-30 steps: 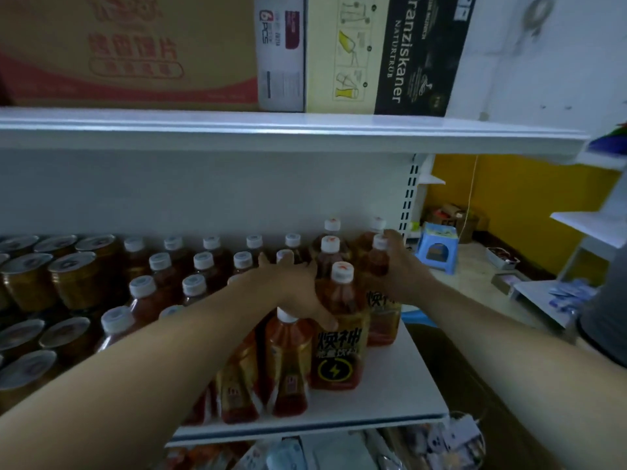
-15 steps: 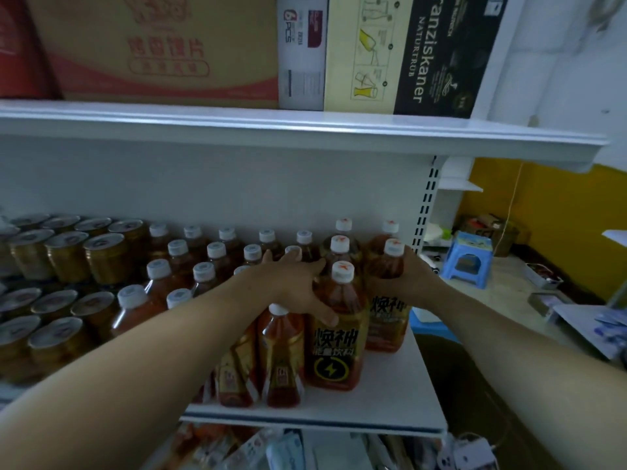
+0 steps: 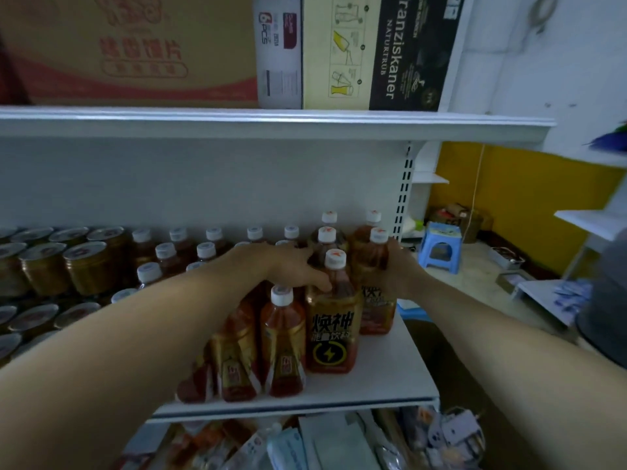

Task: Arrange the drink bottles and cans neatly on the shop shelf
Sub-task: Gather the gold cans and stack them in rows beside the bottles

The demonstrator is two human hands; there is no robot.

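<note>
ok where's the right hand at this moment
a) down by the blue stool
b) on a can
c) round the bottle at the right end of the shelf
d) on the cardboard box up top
c: the right hand is curled round the side of the bottle that stands last at the right end of the shelf.

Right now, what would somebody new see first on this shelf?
Two hands meet in the middle: the left hand presses the lightning-label bottle at the front, and the right hand grips an amber bottle just behind it to the right. Gold-lidded cans crowd the left side, and a Franziskaner box sits overhead.
</note>
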